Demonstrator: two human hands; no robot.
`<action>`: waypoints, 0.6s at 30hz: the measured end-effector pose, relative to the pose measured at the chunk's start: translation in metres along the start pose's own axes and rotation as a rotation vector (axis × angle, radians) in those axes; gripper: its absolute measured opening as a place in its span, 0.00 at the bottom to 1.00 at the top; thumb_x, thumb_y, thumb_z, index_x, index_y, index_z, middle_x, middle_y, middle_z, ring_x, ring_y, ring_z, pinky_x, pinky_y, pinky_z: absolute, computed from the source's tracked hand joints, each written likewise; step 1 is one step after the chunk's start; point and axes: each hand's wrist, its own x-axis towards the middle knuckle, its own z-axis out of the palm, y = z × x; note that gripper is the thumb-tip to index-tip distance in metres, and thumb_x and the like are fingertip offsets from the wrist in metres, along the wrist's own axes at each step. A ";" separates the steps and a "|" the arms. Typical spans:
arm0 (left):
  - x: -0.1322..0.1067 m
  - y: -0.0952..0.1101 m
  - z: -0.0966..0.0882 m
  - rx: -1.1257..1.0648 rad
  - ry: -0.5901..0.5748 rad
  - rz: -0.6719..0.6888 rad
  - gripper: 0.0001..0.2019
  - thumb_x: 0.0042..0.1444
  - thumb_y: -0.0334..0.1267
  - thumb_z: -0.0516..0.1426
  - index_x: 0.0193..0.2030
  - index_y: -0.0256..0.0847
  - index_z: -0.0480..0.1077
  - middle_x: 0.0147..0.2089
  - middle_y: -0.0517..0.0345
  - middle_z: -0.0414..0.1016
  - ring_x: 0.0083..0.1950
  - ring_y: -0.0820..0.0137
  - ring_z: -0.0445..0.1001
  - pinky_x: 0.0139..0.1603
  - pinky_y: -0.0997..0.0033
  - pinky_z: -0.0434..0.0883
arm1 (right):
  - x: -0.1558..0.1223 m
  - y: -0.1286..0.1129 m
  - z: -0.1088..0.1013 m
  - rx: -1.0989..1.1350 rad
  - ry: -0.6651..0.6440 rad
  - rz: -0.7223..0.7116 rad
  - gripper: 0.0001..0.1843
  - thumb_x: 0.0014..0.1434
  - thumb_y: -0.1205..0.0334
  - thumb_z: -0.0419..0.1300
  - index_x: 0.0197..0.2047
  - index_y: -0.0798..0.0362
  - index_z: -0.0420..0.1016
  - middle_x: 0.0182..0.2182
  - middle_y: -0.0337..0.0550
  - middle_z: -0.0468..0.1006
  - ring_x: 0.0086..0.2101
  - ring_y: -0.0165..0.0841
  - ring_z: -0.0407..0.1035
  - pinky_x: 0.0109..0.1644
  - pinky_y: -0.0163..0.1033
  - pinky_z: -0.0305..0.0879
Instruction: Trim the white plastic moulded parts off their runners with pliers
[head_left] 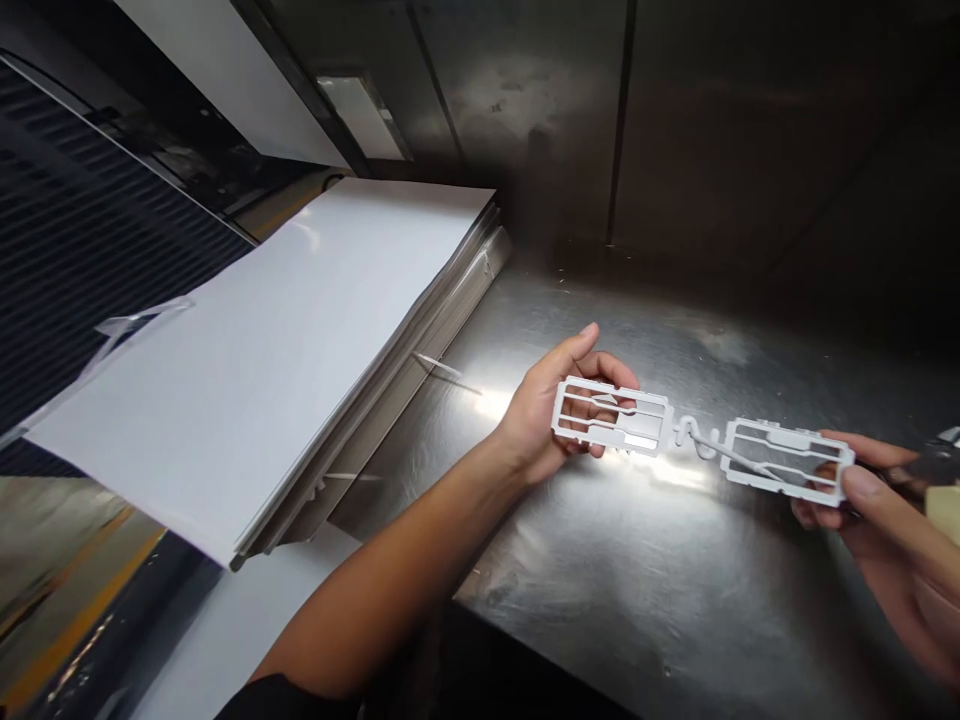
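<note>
Two white plastic frames, joined by a thin curved runner [694, 434], are held above the metal table between my hands. My left hand [536, 410] supports the left frame [649, 390] from behind, its thumb raised clear and its fingers partly hidden by the piece. At the outer end of the right frame [787, 437], my right hand [874, 510] pinches it between thumb and fingers. Beside that hand, at the right edge, is a dark tool-like object [930, 462] with a pale yellow part; its kind and whether the hand holds it I cannot tell.
A stack of large white sheets [300, 310] lies on the left, with thin white strips sticking out from its side. The stainless steel table [600, 590] extends under my hands to a dark metal wall [525, 100] behind. Small white bits lie near the wall.
</note>
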 end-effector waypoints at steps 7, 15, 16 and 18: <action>-0.005 -0.002 0.004 0.059 0.002 0.056 0.27 0.65 0.62 0.64 0.34 0.35 0.79 0.28 0.55 0.76 0.18 0.73 0.70 0.13 0.79 0.65 | -0.005 -0.001 0.005 -0.006 -0.055 0.059 0.31 0.54 0.43 0.85 0.54 0.51 0.89 0.39 0.50 0.81 0.34 0.33 0.76 0.41 0.28 0.80; -0.007 0.001 0.006 0.086 0.025 0.054 0.28 0.61 0.64 0.66 0.34 0.35 0.79 0.27 0.55 0.75 0.18 0.73 0.68 0.13 0.77 0.64 | -0.005 -0.006 0.008 -0.019 -0.114 0.038 0.27 0.59 0.43 0.83 0.54 0.50 0.90 0.38 0.48 0.80 0.34 0.33 0.74 0.40 0.29 0.78; -0.007 0.001 0.006 0.086 0.030 0.057 0.27 0.62 0.63 0.66 0.33 0.35 0.79 0.26 0.55 0.75 0.17 0.73 0.68 0.13 0.77 0.64 | -0.005 -0.007 0.009 -0.012 -0.126 0.030 0.26 0.60 0.43 0.83 0.54 0.50 0.90 0.37 0.47 0.79 0.34 0.32 0.74 0.40 0.29 0.78; -0.008 0.001 0.006 0.076 0.045 0.066 0.27 0.62 0.62 0.66 0.33 0.35 0.79 0.27 0.55 0.75 0.17 0.73 0.68 0.12 0.78 0.64 | -0.005 -0.006 0.010 0.010 -0.152 0.014 0.24 0.62 0.44 0.82 0.54 0.48 0.90 0.35 0.46 0.79 0.34 0.32 0.73 0.39 0.29 0.76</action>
